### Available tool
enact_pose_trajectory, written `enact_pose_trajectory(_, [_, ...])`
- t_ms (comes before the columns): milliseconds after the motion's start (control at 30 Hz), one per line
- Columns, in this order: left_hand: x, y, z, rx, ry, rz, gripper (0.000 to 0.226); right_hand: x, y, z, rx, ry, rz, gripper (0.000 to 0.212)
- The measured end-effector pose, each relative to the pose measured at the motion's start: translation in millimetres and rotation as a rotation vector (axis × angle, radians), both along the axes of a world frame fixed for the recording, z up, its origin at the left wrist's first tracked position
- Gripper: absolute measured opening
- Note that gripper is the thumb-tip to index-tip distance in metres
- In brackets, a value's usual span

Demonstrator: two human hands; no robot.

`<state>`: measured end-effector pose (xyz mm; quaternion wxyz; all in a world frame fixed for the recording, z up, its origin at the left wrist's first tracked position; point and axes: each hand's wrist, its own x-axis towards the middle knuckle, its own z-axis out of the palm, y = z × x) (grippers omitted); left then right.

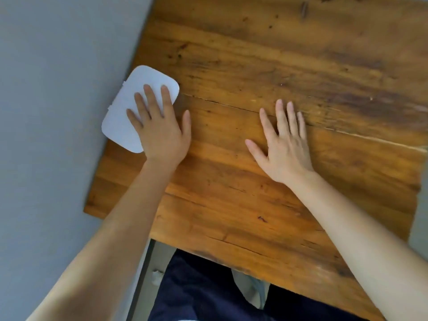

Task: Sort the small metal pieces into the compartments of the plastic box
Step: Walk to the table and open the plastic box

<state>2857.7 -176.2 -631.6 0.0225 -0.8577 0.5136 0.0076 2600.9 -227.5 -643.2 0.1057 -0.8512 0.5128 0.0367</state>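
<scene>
Two hands lie flat with fingers spread, the left hand (159,133) on the shut white box (129,105) at the table's (254,66) left edge, the right hand (284,144) on bare wood; open the lid gently.

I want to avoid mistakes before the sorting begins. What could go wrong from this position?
The white plastic box lies at the left edge of the wooden table, slightly overhanging; a push from the left hand resting flat on it might tip it off. Its lid appears closed, so compartments are hidden. No metal pieces are visible; the right hand lies flat, empty.
</scene>
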Motion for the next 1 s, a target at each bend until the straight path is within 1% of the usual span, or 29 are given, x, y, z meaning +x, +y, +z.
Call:
enact_pose_trajectory(133, [-3.0,1.4,-4.7,-0.039,-0.035,-0.017,0.072,-1.7,3.2,-7.5,-0.055,-0.039,-0.031,0.079])
enact_pose_trajectory(267, [-12.1,7.8,-7.4,-0.076,-0.072,-0.126,0.072,-1.6,6.5,-10.1,-0.114,-0.146,-0.055,0.073])
enact_pose_trajectory(367, [-32.2,31.3,-9.4,-0.102,-0.088,-0.256,0.07,-6.6,37.5,-18.5,-0.178,-0.228,-0.15,0.063])
enact_pose_trajectory(467, [-62.8,71.2,-0.7,-0.078,0.03,-0.367,0.069,-13.1,99.4,-20.2,-0.159,-0.242,-0.269,0.058])
enact_pose_trajectory(533, [-79.4,92.6,2.9,-0.083,0.094,-0.425,0.068,-18.4,131.0,-20.7,-0.15,-0.235,-0.279,0.057])
enact_pose_trajectory(667, [-100.0,125.9,8.5,-0.125,0.116,-0.593,0.062,-27.5,157.8,-16.4,-0.156,-0.23,-0.31,0.057])
enact_pose_trajectory(700, [-100.6,136.7,10.1,-0.151,0.166,-0.631,0.063,-28.7,165.3,-15.7,-0.147,-0.226,-0.308,0.057])
enact_pose_trajectory(767, [-92.9,152.7,13.3,-0.238,0.335,-0.686,0.067,-30.4,174.0,-16.8,-0.15,-0.247,-0.301,0.057])
enact_pose_trajectory(800, [-85.2,158.0,14.7,-0.273,0.388,-0.694,0.071,-31.1,175.4,-16.1,-0.153,-0.259,-0.304,0.058])
enact_pose_trajectory(833, [-75.2,161.2,14.3,-0.3,0.381,-0.696,0.075,-31.6,175.0,-15.9,-0.159,-0.272,-0.307,0.058])
enact_pose_trajectory(867, [-62.9,163.4,11.4,-0.303,0.333,-0.687,0.079,-31.2,174.9,-15.5,-0.162,-0.282,-0.309,0.059])
enact_pose_trajectory(900, [-50.6,165.1,8.0,-0.277,0.292,-0.662,0.084,-29.4,176.0,-15.0,-0.158,-0.293,-0.318,0.061])
enact_pose_trajectory(933, [-39.7,165.7,4.9,-0.229,0.289,-0.621,0.089,-26.8,178.2,-14.2,-0.148,-0.316,-0.33,0.063])
enact_pose_trajectory(1000, [-24.5,163.7,0.7,-0.155,0.389,-0.531,0.097,-17.8,184.3,-9.8,-0.107,-0.412,-0.339,0.069])
